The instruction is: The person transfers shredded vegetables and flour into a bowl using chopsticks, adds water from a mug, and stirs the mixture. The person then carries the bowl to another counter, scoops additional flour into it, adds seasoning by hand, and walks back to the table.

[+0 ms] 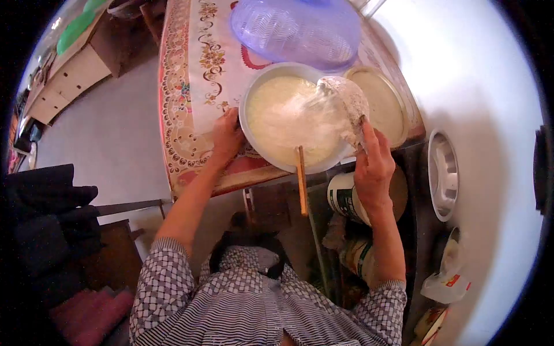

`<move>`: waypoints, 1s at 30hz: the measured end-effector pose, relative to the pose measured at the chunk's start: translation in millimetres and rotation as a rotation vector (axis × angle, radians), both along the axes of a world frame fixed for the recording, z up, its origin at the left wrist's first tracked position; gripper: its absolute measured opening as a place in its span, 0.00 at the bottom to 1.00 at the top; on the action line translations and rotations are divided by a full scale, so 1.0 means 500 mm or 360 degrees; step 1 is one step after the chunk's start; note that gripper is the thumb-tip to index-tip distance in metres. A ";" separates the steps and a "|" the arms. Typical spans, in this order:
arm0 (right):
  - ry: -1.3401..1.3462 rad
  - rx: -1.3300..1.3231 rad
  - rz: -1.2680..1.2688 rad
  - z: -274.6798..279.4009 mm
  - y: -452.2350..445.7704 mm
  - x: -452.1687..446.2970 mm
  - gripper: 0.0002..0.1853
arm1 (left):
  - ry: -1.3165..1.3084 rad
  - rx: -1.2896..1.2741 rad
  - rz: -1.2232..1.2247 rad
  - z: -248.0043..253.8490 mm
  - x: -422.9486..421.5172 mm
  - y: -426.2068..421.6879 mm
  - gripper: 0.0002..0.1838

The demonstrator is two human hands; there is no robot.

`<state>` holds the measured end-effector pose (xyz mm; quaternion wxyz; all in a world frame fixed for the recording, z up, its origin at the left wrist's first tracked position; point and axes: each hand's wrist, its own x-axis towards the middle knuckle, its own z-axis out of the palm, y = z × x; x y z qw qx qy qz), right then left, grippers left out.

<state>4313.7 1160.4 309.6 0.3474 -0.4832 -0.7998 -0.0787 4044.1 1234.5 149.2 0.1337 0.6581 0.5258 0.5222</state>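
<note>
A round metal bowl [244, 118] stands near the table's front edge, with a pale yellowish mixture [274, 109] and white powder in it. My left hand [228, 134] is at the bowl's left rim, fingers bent against its side. In my right hand [375, 158] is a flour-dusted scoop or small bowl [349, 101], tilted over the right side of the bowl. White powder falls from it in a blur. A wooden stick [302, 184] leans on the bowl's front rim, its upper end in the mixture.
Behind the bowl lies a purple plastic basket [294, 29]. A round tray or lid [384, 106] is to its right. A patterned cloth covers the table [182, 124]. Below the right side stand white buckets [346, 196]. A metal basin [443, 176] is by the wall.
</note>
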 end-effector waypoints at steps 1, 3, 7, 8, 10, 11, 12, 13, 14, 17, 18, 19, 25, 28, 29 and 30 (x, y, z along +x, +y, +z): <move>-0.0066 0.0087 -0.0003 -0.009 0.003 -0.007 0.26 | 0.0020 -0.0047 0.0030 -0.001 0.000 0.000 0.10; -0.0179 0.0172 -0.0017 -0.018 0.010 -0.017 0.27 | 0.0027 -0.0084 0.0069 -0.008 -0.004 0.001 0.10; -0.0148 0.0229 -0.0055 -0.018 0.015 -0.021 0.28 | -0.0068 -0.0057 -0.0036 -0.002 0.000 0.004 0.12; -0.0082 0.0261 -0.0050 -0.019 0.016 -0.021 0.28 | -0.0101 -0.0053 -0.0085 0.001 0.000 0.002 0.12; 0.0166 0.0136 -0.0047 -0.031 0.031 -0.010 0.25 | -0.0071 0.0004 -0.0137 -0.017 -0.014 0.004 0.13; 0.0284 0.0091 -0.0077 -0.035 0.033 0.003 0.24 | -0.0064 0.0044 -0.0198 -0.025 -0.018 0.012 0.13; 0.0700 -0.0159 -0.0137 -0.034 0.023 0.009 0.24 | -0.0016 -0.0176 -0.0024 -0.023 -0.007 0.005 0.13; 0.1121 -0.0377 -0.0206 -0.032 0.013 0.008 0.24 | 0.0035 -0.0393 0.0127 -0.023 0.000 -0.012 0.12; 0.1496 -0.0643 -0.0263 -0.015 0.003 0.016 0.26 | 0.0042 -0.0396 0.0169 -0.037 -0.003 -0.012 0.13; 0.2668 -0.0951 -0.0146 -0.036 -0.026 0.075 0.25 | -0.0569 -0.0567 -0.0650 0.019 -0.026 -0.020 0.16; 0.2836 -0.0949 -0.0087 -0.052 -0.046 0.115 0.24 | -0.0739 -0.0641 -0.0916 0.036 -0.033 -0.024 0.18; 0.2999 -0.0974 0.0007 -0.082 -0.063 0.147 0.22 | -0.0646 -0.0603 -0.0873 0.022 -0.030 -0.020 0.20; 0.3522 -0.0772 -0.0344 -0.230 -0.230 0.339 0.21 | -0.0205 -0.0390 -0.0409 -0.116 -0.094 -0.021 0.34; 0.3568 -0.0631 -0.0797 -0.325 -0.254 0.439 0.17 | -0.0191 -0.0444 -0.0244 -0.242 -0.162 0.027 0.38; 0.3582 -0.0561 -0.0969 -0.355 -0.268 0.474 0.15 | -0.0231 -0.0481 -0.0242 -0.235 -0.152 0.035 0.38; 0.3629 -0.0494 -0.1101 -0.388 -0.276 0.505 0.14 | -0.0288 -0.0536 -0.0263 -0.216 -0.136 0.037 0.38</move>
